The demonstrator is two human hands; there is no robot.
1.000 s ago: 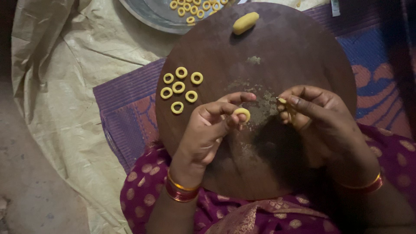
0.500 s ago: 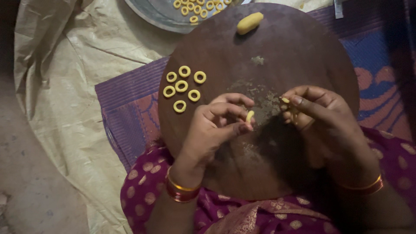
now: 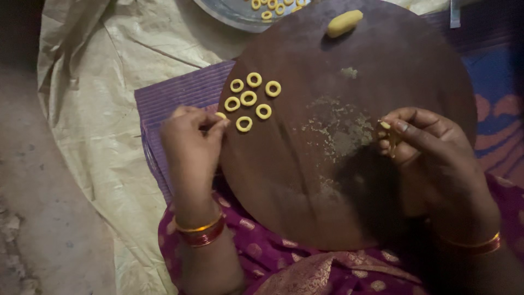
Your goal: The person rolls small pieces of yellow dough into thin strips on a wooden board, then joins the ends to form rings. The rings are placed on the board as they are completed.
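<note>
A round dark wooden board (image 3: 349, 180) rests on my lap. Several small yellow dough rings (image 3: 248, 99) lie in a cluster on its upper left. My left hand (image 3: 191, 145) is at the board's left edge, pinching a new dough ring (image 3: 220, 116) between fingertips, just left of the cluster. My right hand (image 3: 423, 142) hovers over the board's right side, fingers closed on a small piece of yellow dough (image 3: 385, 125). A larger oblong dough lump (image 3: 344, 23) lies at the board's far edge.
A metal plate (image 3: 240, 12) with several more dough rings sits beyond the board at the top. A beige plastic sheet (image 3: 109, 82) covers the floor to the left, over a purple striped mat (image 3: 174, 93). Dough residue (image 3: 338, 123) smears the board's middle.
My left hand has carried the dough ring from the board's middle leftward to the cluster of rings. The right hand has stayed about where it was, still holding dough.
</note>
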